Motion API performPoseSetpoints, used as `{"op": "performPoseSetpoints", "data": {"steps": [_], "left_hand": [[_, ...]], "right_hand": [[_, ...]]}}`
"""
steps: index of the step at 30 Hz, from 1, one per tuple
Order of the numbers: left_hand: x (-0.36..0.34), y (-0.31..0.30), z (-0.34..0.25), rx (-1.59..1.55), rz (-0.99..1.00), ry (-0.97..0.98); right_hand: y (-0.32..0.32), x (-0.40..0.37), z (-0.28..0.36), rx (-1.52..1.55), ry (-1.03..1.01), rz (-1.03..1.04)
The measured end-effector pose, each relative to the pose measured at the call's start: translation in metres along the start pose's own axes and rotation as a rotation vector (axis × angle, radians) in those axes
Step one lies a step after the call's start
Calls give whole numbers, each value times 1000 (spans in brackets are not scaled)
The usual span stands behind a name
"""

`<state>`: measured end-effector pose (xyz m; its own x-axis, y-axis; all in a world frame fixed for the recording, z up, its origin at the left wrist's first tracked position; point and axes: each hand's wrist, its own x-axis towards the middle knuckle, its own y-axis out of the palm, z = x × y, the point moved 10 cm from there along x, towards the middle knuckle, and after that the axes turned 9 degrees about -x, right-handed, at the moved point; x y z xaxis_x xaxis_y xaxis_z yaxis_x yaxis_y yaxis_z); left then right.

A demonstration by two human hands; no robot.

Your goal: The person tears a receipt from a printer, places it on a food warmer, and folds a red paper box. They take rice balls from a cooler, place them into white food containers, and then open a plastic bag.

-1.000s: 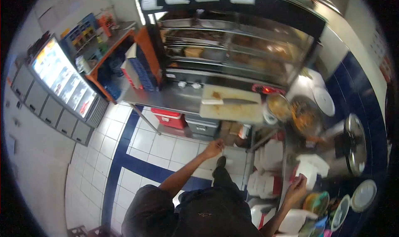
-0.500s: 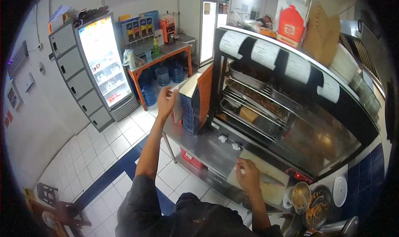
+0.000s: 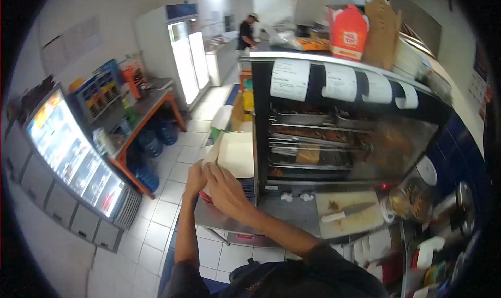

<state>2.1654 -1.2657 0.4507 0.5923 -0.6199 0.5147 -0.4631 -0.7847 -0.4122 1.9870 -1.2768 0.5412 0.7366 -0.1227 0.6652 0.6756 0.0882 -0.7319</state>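
My left hand (image 3: 195, 179) and my right hand (image 3: 224, 191) meet at the left side of a white paper food box (image 3: 236, 154) on the steel counter (image 3: 279, 214). The fingers of both are closed at the lower end of a pale paper piece (image 3: 212, 150) that stands up beside the box. My right hand crosses in front of the box's near corner. Beneath the box, dark stacked cartons (image 3: 248, 187) show in part.
A glass food warmer (image 3: 355, 180) with trays rises behind the counter. On a cutting board (image 3: 327, 197) lies a white-handled knife (image 3: 347, 212). Orange-legged table (image 3: 136, 125) and lit drink fridge (image 3: 73, 152) stand left. A person (image 3: 247, 32) is at the back.
My right hand has left the cutting board and joined my left hand by the food box, uncovering the knife. The view has turned left.
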Motion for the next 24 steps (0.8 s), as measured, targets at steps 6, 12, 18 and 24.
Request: {"op": "performPoseSetpoints", "data": {"steps": [6,12,18,24], "left_hand": [[4,7,3,-354,165,-92],[6,-19,-33,-244,101,-64],[7,-130,-67,-307,-310,-62],[-96,-160,-224,-327,-890,289]], "right_hand": [[91,28,-44,-314,157,70],[100,30,-44,-408,165,35],[85,22,-33,-342,253,235],[-60,-22,14,311,199,-91]]}}
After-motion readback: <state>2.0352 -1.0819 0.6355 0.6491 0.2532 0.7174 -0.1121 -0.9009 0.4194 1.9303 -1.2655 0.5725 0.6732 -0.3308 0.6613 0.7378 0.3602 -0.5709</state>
